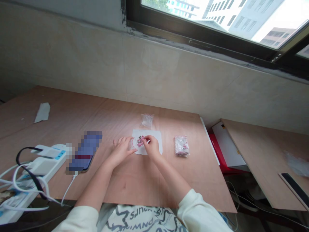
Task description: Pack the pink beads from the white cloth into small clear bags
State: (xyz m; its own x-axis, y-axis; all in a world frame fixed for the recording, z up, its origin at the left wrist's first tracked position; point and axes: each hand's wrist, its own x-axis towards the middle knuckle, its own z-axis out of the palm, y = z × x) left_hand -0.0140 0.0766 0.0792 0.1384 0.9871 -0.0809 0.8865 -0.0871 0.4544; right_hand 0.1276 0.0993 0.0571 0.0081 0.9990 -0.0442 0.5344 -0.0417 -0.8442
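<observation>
A small pile of pink and dark beads [140, 141] lies on a white sheet of paper [155, 134]. My right hand [152, 147] reaches into the pile from the right, thumb and forefinger pinched together; whatever is between the tips is too small to make out. At the sheet's left edge rests my left hand [122, 149], thumb and fingers apart. A thin red line, perhaps a cord, curves beside its fingertips. Just behind the paper is a clear plastic bag [147, 120]. To the right sits a clear packet with pink contents [181, 146].
A phone [84, 153] on a white cable lies left, near a power strip [44, 170] with tangled cords. A torn paper piece [42, 112] is at the far left. Beyond a gap on the right stands another table [263, 154]. A wall and window rise behind.
</observation>
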